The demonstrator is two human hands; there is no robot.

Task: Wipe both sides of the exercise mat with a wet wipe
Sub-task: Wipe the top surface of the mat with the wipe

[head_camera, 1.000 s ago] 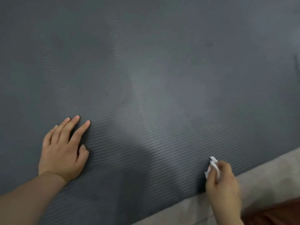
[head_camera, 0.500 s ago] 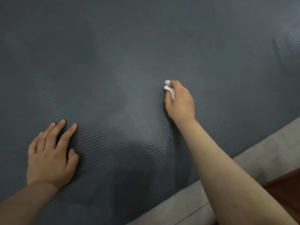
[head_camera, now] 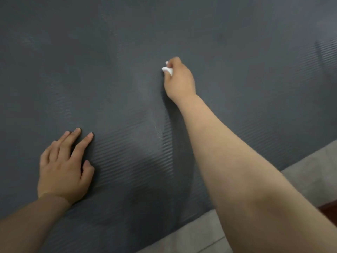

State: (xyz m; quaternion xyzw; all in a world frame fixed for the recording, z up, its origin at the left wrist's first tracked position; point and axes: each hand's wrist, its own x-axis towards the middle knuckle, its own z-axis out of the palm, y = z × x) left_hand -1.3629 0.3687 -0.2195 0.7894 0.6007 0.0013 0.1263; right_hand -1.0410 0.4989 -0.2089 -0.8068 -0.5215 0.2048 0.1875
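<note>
a pale grey floor (head_camera: 310, 181) shows as a slanting band along the lower right, with a thin straight seam line (head_camera: 209, 246) crossing it near the bottom edge. at the far right edge, a small patch of dark reddish-brown surface (head_camera: 331, 212) lies just beside the grey; what it is cannot be told.
</note>
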